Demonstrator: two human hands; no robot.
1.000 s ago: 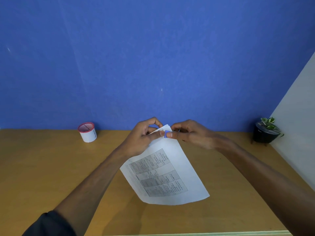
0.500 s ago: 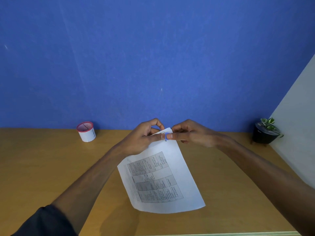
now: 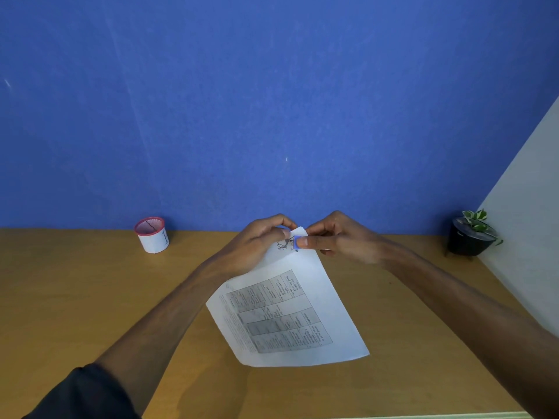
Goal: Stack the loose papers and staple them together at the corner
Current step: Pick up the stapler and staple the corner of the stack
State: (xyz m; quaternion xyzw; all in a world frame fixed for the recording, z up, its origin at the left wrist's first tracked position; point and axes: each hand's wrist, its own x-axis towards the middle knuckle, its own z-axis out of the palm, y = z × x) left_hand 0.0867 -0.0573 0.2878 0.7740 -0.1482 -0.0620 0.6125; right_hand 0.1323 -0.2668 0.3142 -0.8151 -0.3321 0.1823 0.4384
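Observation:
White printed papers (image 3: 290, 313) with a grey table hang tilted above the wooden desk (image 3: 75, 297), held by their far corner. My left hand (image 3: 257, 243) pinches that corner from the left, thumb and fingers closed on the sheets. My right hand (image 3: 335, 237) pinches a small blue clip-like piece (image 3: 296, 241) onto the same corner from the right. How many sheets are in the stack cannot be told. No stapler shows in the head view.
A white cup with a red rim (image 3: 151, 235) stands at the back left by the blue wall. A small potted plant (image 3: 470, 234) in a black pot sits at the back right beside a grey side wall (image 3: 529, 192).
The papers have swung slightly right and lower. My left thumb has drawn back from the corner, uncovering a small printed drawing; my right hand still presses the blue piece there.

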